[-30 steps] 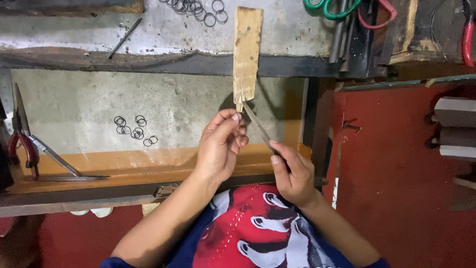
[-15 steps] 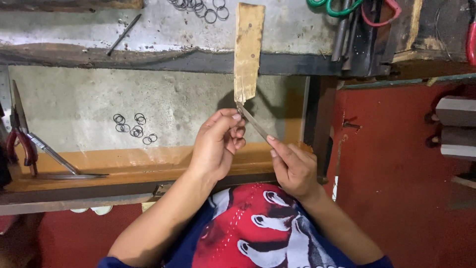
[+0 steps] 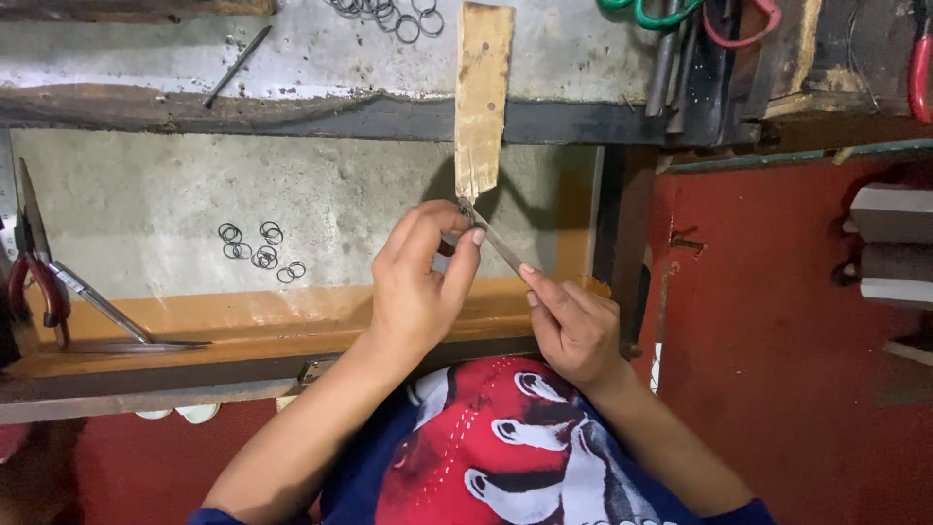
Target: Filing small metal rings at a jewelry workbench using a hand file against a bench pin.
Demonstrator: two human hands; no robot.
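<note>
Right hand [image 3: 575,326] nearest, low over the lap: fingers pressed together on the near end of a thin metal file [image 3: 498,243], which runs up-left to the tip of the wooden peg [image 3: 482,97] that juts out from the surface [image 3: 175,194]

Left hand [image 3: 420,282] just beyond it: thumb and forefinger pinching something tiny right at the peg tip, touching the far end of the file. Probably a small wire ring, but the fingers hide it, can't confirm

Further out on the surface, well left of the hands: a loose cluster of small rings [image 3: 260,251]. Red-handled pliers [image 3: 34,277] and tweezers [image 3: 102,309] lie at the far left edge. On the upper ledge behind the peg: more rings [image 3: 389,14], a thin rod [image 3: 236,64], and to the right hand tools with green and red handles [image 3: 680,15]

Risks as I see them:
- file tip sits touching the left fingertips; a slip off the piece goes straight into the thumb
- piece is held by pinch alone, braced on a narrow peg tip; too much file pressure could flick it out and down into the lap or floor
- thin wire could bend or get over-filed under uneven strokes
</note>
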